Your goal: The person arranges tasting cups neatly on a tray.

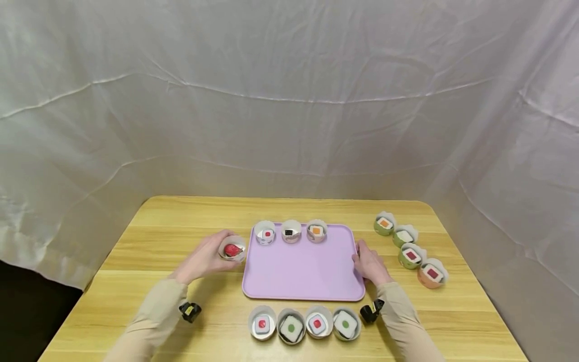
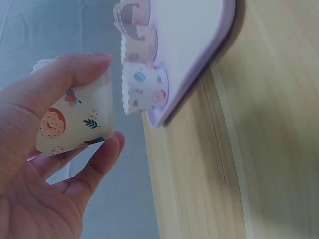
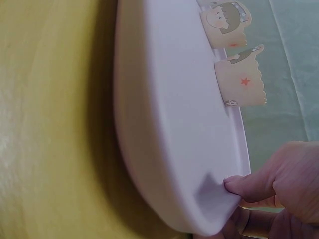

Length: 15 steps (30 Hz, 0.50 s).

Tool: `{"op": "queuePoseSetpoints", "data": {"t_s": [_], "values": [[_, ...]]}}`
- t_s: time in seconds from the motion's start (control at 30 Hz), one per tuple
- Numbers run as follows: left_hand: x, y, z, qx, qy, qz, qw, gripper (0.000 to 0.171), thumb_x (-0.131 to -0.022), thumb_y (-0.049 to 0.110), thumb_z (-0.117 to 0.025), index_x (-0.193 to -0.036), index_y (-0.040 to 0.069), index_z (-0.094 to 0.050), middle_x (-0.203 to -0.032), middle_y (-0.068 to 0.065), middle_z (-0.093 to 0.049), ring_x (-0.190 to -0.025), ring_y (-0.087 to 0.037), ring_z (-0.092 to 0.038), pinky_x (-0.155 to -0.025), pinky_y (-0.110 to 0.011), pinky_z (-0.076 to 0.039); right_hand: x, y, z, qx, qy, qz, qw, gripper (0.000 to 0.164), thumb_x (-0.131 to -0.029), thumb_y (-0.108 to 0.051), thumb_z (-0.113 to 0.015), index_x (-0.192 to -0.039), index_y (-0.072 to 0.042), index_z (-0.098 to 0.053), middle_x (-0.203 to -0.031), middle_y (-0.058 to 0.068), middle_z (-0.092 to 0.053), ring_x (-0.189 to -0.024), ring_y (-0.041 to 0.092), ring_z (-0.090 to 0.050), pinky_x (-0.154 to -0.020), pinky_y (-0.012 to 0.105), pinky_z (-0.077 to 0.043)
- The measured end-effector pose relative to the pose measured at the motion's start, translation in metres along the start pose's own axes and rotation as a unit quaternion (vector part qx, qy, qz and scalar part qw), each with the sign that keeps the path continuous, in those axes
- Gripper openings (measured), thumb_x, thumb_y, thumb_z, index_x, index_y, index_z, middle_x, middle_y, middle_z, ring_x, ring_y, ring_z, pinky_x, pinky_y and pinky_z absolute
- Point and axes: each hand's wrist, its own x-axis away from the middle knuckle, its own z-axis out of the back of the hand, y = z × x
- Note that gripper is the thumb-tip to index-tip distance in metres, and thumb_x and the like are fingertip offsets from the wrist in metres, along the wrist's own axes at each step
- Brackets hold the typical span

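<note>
My left hand (image 1: 210, 257) grips a white paper baking cup (image 1: 224, 247) beside the tray's left edge. A red piece (image 1: 232, 250) lies inside it. Donut and leaf prints show on the cup's wall (image 2: 89, 117) in the left wrist view, between thumb and fingers. At the opposite side, my right hand (image 1: 371, 264) holds the rim of the lilac tray (image 1: 300, 274). The right wrist view has the thumb over the rim and other fingers beneath. Along the tray's far edge stand three paper cups, holding a red-centred piece (image 1: 267, 234), a dark piece (image 1: 289, 233) and an orange-centred piece (image 1: 316, 231).
In front of the tray sits a row of several paper cups (image 1: 262, 332) with red- and green-centred white pieces. Several green and orange cups (image 1: 430, 281) line the wooden table's (image 1: 181, 216) right side. A grey curtain (image 1: 289, 141) hangs behind.
</note>
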Motion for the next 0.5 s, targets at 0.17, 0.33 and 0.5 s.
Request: {"op": "queuePoseSetpoints", "data": {"t_s": [0.17,0.33,0.5], "values": [[-0.009,0.009,-0.007,0.018,-0.01,0.0,0.9998,0.055,-0.074,0.022,-0.089,-0.12,0.011,-0.062,-0.105,-0.001,-0.072,-0.094,-0.014,-0.066,-0.087,-0.035,-0.057,0.0,0.0,0.0,0.004,0.0,-0.003,1.0,0.016,-0.102,-0.015,-0.049,-0.111,-0.003,-0.044,-0.082,0.017,-0.06,-0.071,0.029,-0.059,-0.057,0.034,-0.045],[-0.02,0.02,-0.015,0.023,-0.018,-0.01,0.9995,0.056,-0.075,0.021,-0.089,-0.122,0.009,-0.06,-0.106,-0.004,-0.073,-0.095,-0.016,-0.067,-0.086,-0.035,-0.056,0.0,0.0,0.0,0.003,0.001,-0.002,1.0,0.016,-0.102,-0.015,-0.049,-0.11,-0.003,-0.044,-0.082,0.017,-0.06,-0.07,0.029,-0.06,-0.056,0.034,-0.046],[-0.031,0.034,-0.024,0.02,-0.033,-0.016,0.9991,0.057,-0.075,0.024,-0.089,-0.122,0.011,-0.059,-0.108,-0.003,-0.072,-0.097,-0.017,-0.066,-0.087,-0.035,-0.056,0.0,0.0,0.0,-0.002,0.002,-0.003,1.0,0.015,-0.102,-0.015,-0.049,-0.11,-0.003,-0.044,-0.081,0.017,-0.059,-0.069,0.028,-0.06,-0.054,0.032,-0.046]]}}
